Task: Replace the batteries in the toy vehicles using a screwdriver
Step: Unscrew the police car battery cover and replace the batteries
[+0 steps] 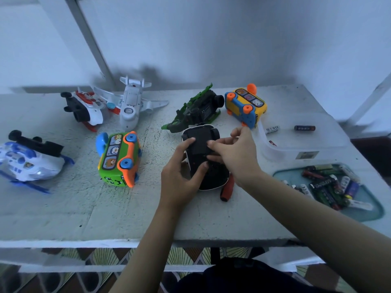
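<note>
- The black toy vehicle (200, 144) is held upside down above the middle of the table (84, 208).
- Its left, near side is gripped by the left hand (179, 178), thumb laid on the underside.
- Its right side is held by the curled fingers of the right hand (237, 153), forefinger on the dark underside.
- A red-handled screwdriver (227, 190) is seen lying just near-right of the toy, partly under the right wrist.
- Loose batteries (328, 182) are piled in a teal tray (364, 214) at the near right.

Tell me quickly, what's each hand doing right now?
Left hand: closed, gripping the upturned black toy car by its side.
Right hand: closed, fingertips pinching that car's underside; any loose part there cannot be told.
</note>
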